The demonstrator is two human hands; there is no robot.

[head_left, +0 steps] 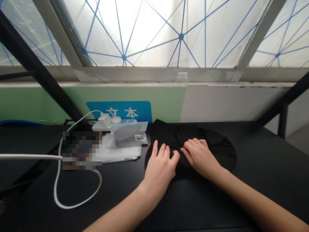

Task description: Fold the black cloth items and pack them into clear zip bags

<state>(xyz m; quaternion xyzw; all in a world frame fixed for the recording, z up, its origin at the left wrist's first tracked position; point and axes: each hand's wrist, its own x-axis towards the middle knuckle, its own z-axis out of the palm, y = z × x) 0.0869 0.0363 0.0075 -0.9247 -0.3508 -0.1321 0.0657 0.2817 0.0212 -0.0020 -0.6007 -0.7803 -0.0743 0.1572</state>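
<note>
While left hand [159, 170], right hand [200, 158] press black fabric [213, 145], soft, rounded, creased

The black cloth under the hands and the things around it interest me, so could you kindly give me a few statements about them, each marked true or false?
1. The left hand and right hand both rest on the black cloth. True.
2. The left hand grips the white cable. False: the cable lies on the table, apart from both hands.
3. A white plug sits in the power strip. True.
4. The plastic bag lies to the right of the cloth. False: the bag lies to its left.
5. A blue sign stands behind the power strip. True.
</note>
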